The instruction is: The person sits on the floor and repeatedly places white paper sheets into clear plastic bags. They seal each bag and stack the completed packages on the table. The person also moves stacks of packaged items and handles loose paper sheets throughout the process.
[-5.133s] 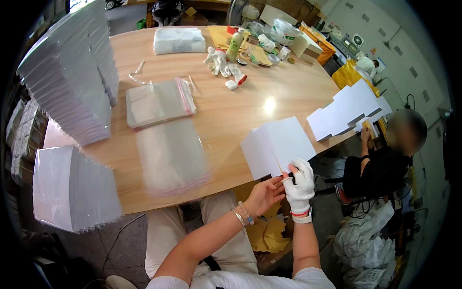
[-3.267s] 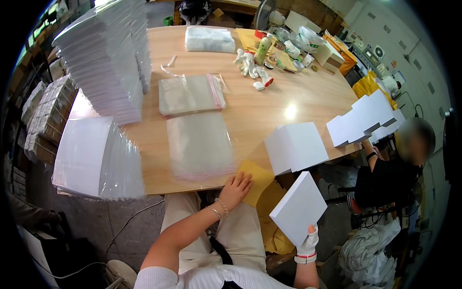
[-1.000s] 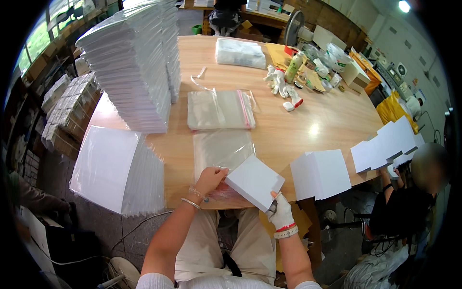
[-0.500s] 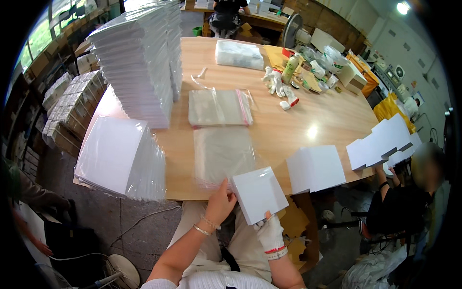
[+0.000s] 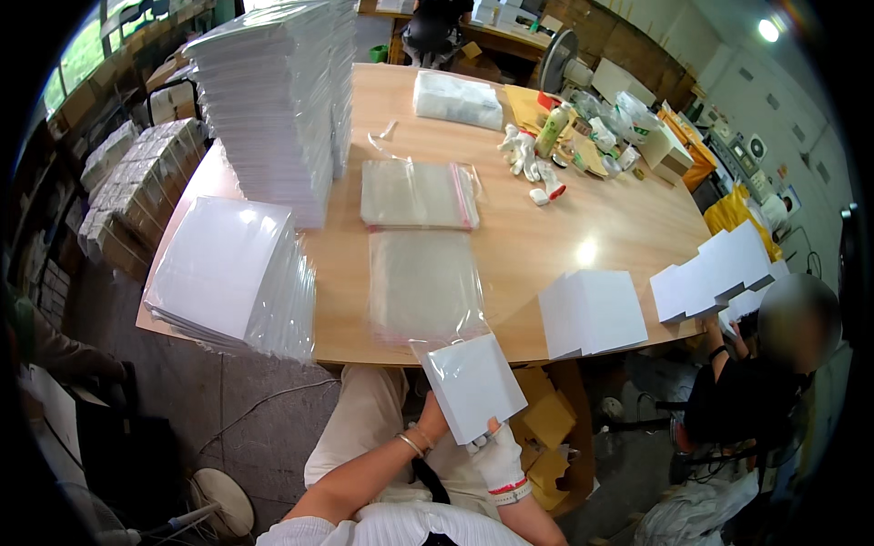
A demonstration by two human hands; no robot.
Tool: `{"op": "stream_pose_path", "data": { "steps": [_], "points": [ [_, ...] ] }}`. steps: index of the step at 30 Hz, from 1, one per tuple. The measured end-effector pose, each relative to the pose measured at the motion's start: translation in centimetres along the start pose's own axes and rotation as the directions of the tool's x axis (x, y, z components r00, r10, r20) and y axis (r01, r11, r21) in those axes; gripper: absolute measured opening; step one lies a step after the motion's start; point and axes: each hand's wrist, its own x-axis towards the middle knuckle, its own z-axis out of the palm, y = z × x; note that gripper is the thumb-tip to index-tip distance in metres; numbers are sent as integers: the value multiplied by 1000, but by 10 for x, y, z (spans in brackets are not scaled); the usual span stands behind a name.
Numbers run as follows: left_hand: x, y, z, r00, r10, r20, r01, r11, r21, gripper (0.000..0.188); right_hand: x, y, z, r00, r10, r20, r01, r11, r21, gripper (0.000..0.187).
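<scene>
A square stack of white paper is tilted over my lap at the table's near edge. Clear plastic film sticks out past its far edge. My right hand, in a white knit glove with bare fingertips, grips its near right corner, thumb on top. My left hand, bare and with bracelets at the wrist, is at the stack's left side; its fingers are hidden behind the paper. Just beyond lies a pile of clear plastic bags, and farther back a second pile of bags with a pink strip.
Film-wrapped white stacks stand at the left, with a tall pile behind. An unwrapped white paper block sits at right. Farther off are gloves and a bottle. A co-worker handles paper at far right.
The paper stack has come nearer to me and slightly left, with film now showing past its far edge. My left hand has moved from the bag pile to beneath the stack's left side.
</scene>
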Motion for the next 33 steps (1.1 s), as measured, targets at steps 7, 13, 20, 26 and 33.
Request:
{"op": "stream_pose_path", "data": {
  "steps": [7, 13, 20, 26, 33],
  "points": [
    [-19, -35, 13, 994, 93, 65, -89, 994, -67, 27, 2, 11, 1, 990, -134, -52, 123, 976, -181, 31],
    [-27, -37, 10, 998, -53, 43, 57, 994, -96, 23, 27, 26, -12, 992, -101, -77, 95, 993, -74, 19],
    [-26, -44, 13, 995, 61, -73, -57, 997, 51, 23, 31, 13, -4, 987, -91, -134, 67, 983, -172, 18],
    [-26, -42, 20, 988, -80, -135, 47, 971, -233, 19, 54, 12, 13, 979, -162, -124, 140, 975, -171, 16],
    [-26, -38, 24, 947, -313, -75, 280, 916, -287, 19, 99, -14, 31, 985, -159, -62, 145, 972, -184, 12]
  ]
}}
